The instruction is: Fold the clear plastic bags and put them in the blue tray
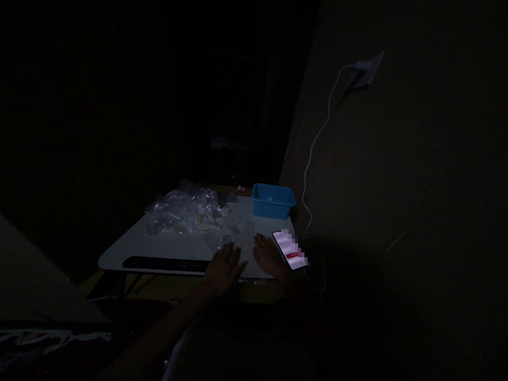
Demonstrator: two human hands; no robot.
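Note:
My left hand (224,266) lies palm down near the front edge of the white table (159,244), its fingers stretched forward and thumb out to the right. Just beyond its fingertips is some thin clear plastic (228,238), hard to make out in the dark. My right hand (269,256) is also palm down, with fingers extended towards the table's middle. A phone (291,248) with a lit screen lies right beside it. Neither hand visibly grips anything, though dim light hides whether plastic is under the fingers.
A heap of crumpled clear plastic bags (186,209) covers the table's back left. At the back right stands a blue plastic basket (273,203), with a small pinkish object (241,188) behind the table. A white cable (328,111) hangs from a wall socket (365,71).

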